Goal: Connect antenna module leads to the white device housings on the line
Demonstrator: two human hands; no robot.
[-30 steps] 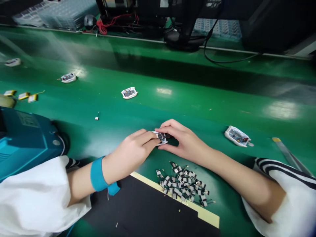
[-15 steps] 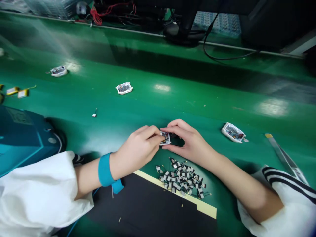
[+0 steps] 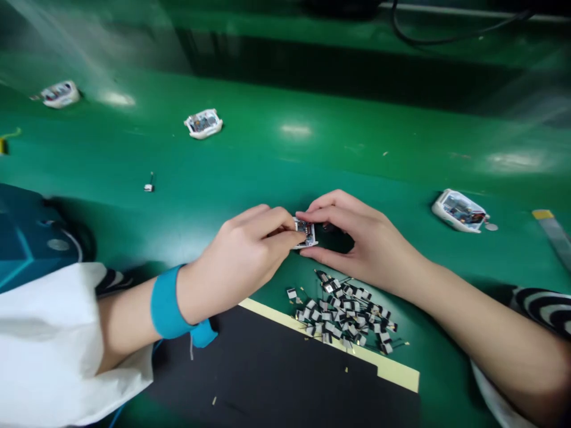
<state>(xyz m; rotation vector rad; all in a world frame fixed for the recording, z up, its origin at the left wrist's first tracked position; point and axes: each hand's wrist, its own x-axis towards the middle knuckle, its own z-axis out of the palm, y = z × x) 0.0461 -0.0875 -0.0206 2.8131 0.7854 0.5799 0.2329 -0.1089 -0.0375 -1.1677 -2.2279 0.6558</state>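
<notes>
Between both hands is a small white casing with a circuit board [image 3: 306, 232], partly covered by fingers. My right hand [image 3: 361, 235] grips its edges from the right, the thumb below and the fingers above. On its left side my left hand [image 3: 252, 255], wearing a blue wrist strap [image 3: 167, 303], has thumb and fingers pinched together over the board. Whatever those fingertips hold, if anything, is hidden. Just below the hands lies a pile of small grey-and-black parts with thin wires [image 3: 345, 312].
White casings with boards lie at the far left [image 3: 60, 94], upper middle [image 3: 204, 123] and right [image 3: 459, 210]. One small wired part [image 3: 148, 186] sits alone. A black sheet with a yellow edge [image 3: 285, 368] lies in front, a blue box [image 3: 35, 232] at left, tweezers [image 3: 553, 232] at right.
The view has tilted down and come closer, so the back of the bench has mostly left the picture. Both hands keep their hold at the casing, with little visible change in the fingers.
</notes>
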